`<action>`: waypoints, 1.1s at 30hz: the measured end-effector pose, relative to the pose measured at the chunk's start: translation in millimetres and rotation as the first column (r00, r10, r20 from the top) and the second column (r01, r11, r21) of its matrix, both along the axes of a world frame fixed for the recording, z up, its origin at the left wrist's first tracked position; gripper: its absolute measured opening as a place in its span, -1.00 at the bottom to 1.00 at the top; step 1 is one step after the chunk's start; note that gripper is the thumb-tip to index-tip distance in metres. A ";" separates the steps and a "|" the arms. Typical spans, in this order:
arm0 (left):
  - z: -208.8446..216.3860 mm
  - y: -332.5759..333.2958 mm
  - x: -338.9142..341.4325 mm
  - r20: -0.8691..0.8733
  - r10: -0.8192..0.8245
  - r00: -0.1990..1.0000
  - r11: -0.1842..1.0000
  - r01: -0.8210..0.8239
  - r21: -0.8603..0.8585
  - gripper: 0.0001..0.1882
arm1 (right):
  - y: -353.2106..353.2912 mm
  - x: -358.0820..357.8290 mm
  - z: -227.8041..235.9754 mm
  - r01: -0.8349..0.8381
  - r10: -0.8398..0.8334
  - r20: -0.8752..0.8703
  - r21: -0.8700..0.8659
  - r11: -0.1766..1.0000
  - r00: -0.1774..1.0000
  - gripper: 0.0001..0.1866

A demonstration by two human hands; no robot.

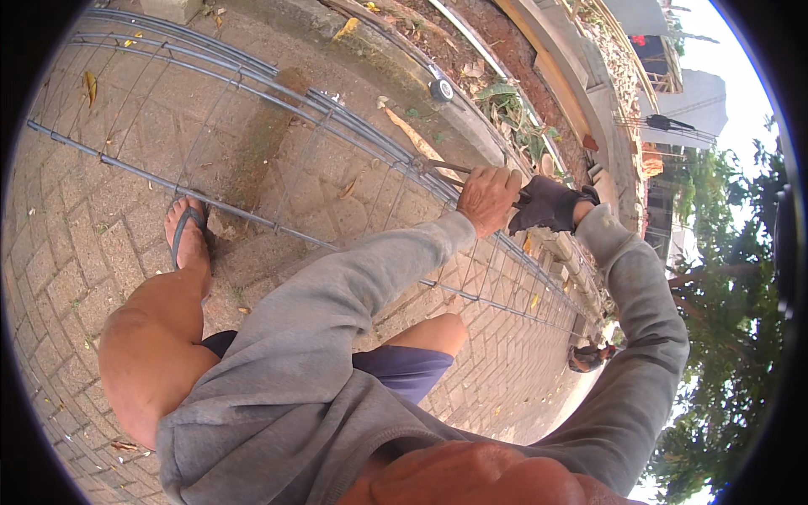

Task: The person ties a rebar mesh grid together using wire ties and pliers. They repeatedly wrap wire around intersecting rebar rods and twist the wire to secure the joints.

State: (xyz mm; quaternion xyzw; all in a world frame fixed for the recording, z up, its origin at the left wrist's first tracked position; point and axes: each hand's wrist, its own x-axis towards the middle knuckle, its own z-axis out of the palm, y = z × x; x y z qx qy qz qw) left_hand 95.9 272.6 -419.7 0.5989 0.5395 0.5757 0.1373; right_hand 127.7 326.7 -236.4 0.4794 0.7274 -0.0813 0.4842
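Grey sleeves (337, 337) fill the near part of the view, both forearms rising from about six o'clock toward the upper middle. Under the left sleeve lie dark blue shorts (404, 370) and two bare knees, the left leg bent so that its foot, in a dark flip-flop (187, 229), stands on the brick paving (84, 252) at about nine o'clock.

Past the knees, a long cage of steel rebar (252, 80) lies across the paving, its bars running from about ten o'clock down toward three o'clock, with thin stirrups crossing them at close steps. The left foot stands just beside its nearer bar.

Just right of centre, at about one o'clock, the bare left hand (488, 198) is curled into a fist around the handles of a thin metal tool (442, 168), whose tip points to a crossing on the upper bar of the cage. Touching it on the right, the right hand (547, 204), in a dark fingerless glove, is closed too, though whether it grips the tool or the bar cannot be told.

Farther off, a concrete kerb (379, 42) borders the paving, with dry leaves and bare earth behind it, then buildings and green trees (724, 252) at about three o'clock.
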 end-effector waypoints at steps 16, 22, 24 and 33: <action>10.3 5.7 -17.1 0.117 -0.043 0.992 0.992 0.056 -0.110 -0.51 | -4.4 30.4 -21.6 -0.464 0.501 -0.017 0.350 0.814 0.865 -0.83; 9.7 10.1 -29.9 -0.117 -0.495 0.861 0.828 0.427 -0.364 -0.53 | 1.6 8.6 -5.6 0.446 -0.441 0.069 -0.106 0.889 0.895 -0.53; 12.7 24.7 -44.9 -0.158 -0.592 0.790 0.784 0.520 -0.338 -0.51 | -7.6 3.3 -1.2 0.094 -0.093 -0.072 0.020 0.995 0.993 -0.53; 13.2 38.7 -52.3 -0.022 -0.629 0.777 0.709 0.561 -0.428 -0.40 | -3.7 16.5 -26.2 -0.091 0.101 -0.043 0.186 0.978 0.994 -0.76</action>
